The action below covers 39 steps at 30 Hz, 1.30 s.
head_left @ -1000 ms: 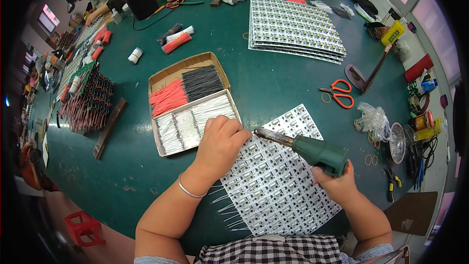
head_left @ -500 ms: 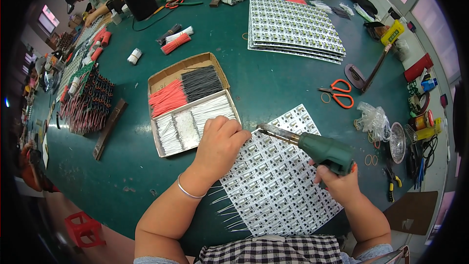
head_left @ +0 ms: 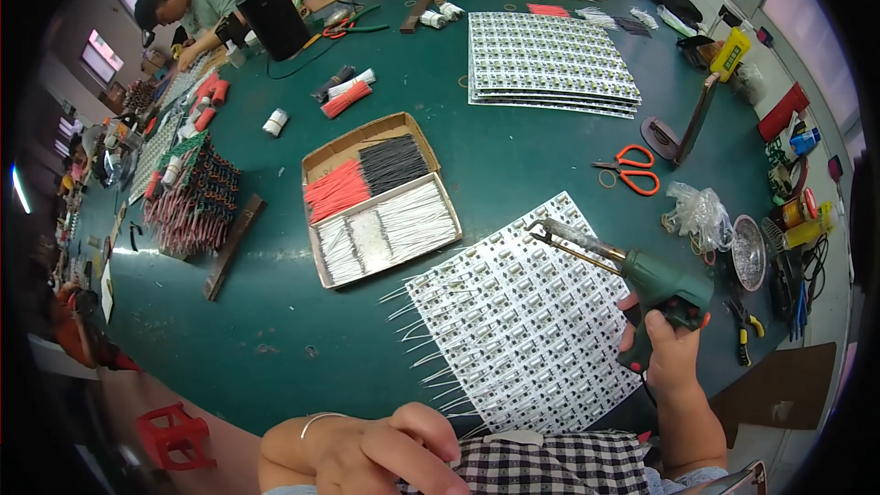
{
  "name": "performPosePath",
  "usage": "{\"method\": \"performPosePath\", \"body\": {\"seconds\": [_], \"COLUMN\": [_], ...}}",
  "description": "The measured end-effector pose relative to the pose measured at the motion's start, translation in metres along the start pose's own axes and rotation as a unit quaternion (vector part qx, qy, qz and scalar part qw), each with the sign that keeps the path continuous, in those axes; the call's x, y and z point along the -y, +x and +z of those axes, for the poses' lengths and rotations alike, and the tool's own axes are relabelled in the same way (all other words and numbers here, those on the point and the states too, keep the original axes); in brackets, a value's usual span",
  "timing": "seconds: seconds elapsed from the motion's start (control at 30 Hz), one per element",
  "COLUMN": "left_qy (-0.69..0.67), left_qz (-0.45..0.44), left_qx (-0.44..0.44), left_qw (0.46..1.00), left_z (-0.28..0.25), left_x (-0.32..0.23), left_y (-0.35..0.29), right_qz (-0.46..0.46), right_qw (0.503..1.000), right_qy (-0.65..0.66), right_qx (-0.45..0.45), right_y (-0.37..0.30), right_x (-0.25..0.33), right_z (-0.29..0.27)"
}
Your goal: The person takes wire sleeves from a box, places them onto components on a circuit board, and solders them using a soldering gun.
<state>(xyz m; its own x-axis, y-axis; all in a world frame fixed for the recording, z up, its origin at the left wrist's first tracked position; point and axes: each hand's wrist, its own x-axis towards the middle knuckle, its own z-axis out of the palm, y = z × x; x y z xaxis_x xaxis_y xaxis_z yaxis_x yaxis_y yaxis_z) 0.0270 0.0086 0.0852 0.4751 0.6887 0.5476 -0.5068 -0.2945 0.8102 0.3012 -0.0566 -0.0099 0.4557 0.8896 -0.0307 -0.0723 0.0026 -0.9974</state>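
A green soldering gun [head_left: 667,282] with a long metal tip is gripped in my right hand [head_left: 672,348], its tip above the upper part of a white circuit board panel [head_left: 522,330]. Rows of small metal parts cover the panel, and thin white wires [head_left: 423,341] stick out along its left edge. My left hand [head_left: 390,449] is close to my body at the lower edge, its fingers bent and apart with nothing visible between them. Left of the panel lies a cardboard box [head_left: 316,165] of red, black and white wires.
Stacked circuit panels [head_left: 550,64] lie farther back. Orange-handled scissors [head_left: 632,170], a plastic bag [head_left: 698,215], a metal dish [head_left: 748,252] and pliers [head_left: 744,330] are at right. A wired board stack [head_left: 194,192] and a bar [head_left: 235,247] stand left. Two people work at the far side.
My left hand has pulled away from the panel's upper left edge down to my body. The soldering gun in my right hand has moved right. The whole view has shifted slightly.
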Motion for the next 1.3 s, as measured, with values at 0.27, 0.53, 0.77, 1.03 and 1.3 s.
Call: {"method": "performPosePath", "body": {"seconds": [0.27,0.53,0.77,1.03,1.3], "left_qy": [0.052,0.626,0.698,0.728,0.749], "left_qz": [0.056,-0.017,-0.208,-0.163,-0.116], "left_qx": [-0.087,-0.024,-0.048,-0.015,0.000], "left_qw": [0.993,0.779,0.684,0.666,0.653], "left_z": [0.019,-0.118,-0.187,-0.181,-0.184], "left_x": [-0.006,0.052,0.103,0.111,0.116], "left_y": [-0.022,0.009,0.006,0.006,-0.005], "right_qz": [0.012,-0.011,-0.013,-0.013,-0.009], "right_qw": [0.999,0.998,0.999,0.999,0.999], "right_qy": [0.050,-0.011,-0.008,-0.016,-0.014], "right_qx": [0.013,-0.054,-0.039,-0.027,-0.039], "right_y": [-0.020,-0.025,-0.021,-0.019,-0.018], "right_x": [0.004,0.002,-0.002,-0.004,-0.005], "right_z": [-0.006,-0.005,-0.006,-0.005,-0.002]}}
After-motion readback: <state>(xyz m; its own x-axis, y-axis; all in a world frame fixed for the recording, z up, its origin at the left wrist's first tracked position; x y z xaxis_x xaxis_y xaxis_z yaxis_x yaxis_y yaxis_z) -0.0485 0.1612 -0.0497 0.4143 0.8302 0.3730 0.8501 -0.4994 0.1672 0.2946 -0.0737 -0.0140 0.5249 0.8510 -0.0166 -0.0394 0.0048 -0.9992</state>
